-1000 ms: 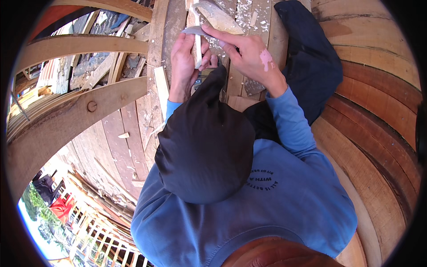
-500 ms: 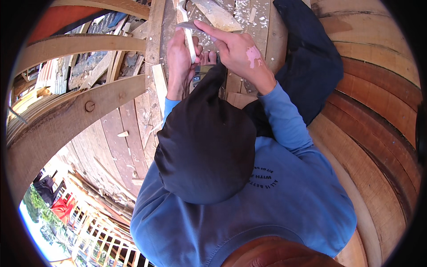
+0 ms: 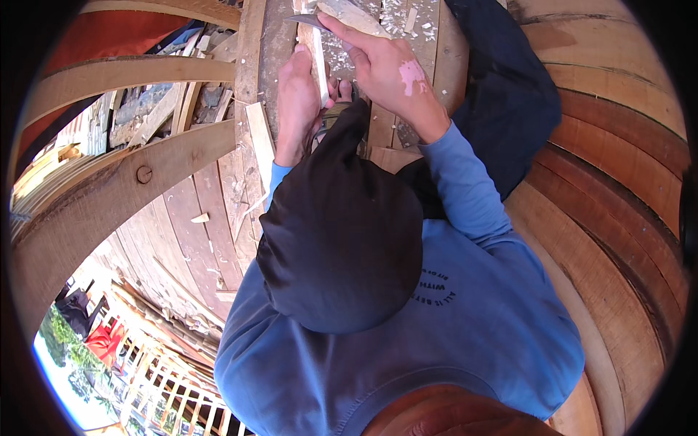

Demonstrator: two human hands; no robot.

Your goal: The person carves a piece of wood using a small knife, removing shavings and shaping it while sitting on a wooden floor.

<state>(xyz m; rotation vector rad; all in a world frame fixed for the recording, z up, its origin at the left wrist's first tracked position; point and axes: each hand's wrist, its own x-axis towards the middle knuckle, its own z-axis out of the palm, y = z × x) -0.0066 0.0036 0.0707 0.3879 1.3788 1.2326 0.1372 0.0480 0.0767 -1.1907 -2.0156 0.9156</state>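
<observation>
My left hand [image 3: 294, 102] is closed around the near part of a narrow, pale wood strip [image 3: 318, 62], its thumb lying along the side. The strip points away from me and its far end runs up to the picture's top edge. In my right hand [image 3: 392, 73] is a knife [image 3: 306, 21], its grey blade lying across the strip beyond my left thumb. My right index finger stretches along toward the blade, while the handle is mostly hidden in the grip. Below my hands, toes of a sandalled foot [image 3: 345, 91] show.
Pale shavings [image 3: 396, 22] litter the planks around a flat wood offcut [image 3: 354, 17]. Curved timber ribs [image 3: 145, 171] and scrap wood [image 3: 156, 120] stand at left. Curved planks [image 3: 603, 138] wall the right side, beside my dark-trousered leg [image 3: 505, 109].
The knife has moved away from me along the strip, clear of my left thumb. The strip has turned slightly in my left hand, showing a browner face.
</observation>
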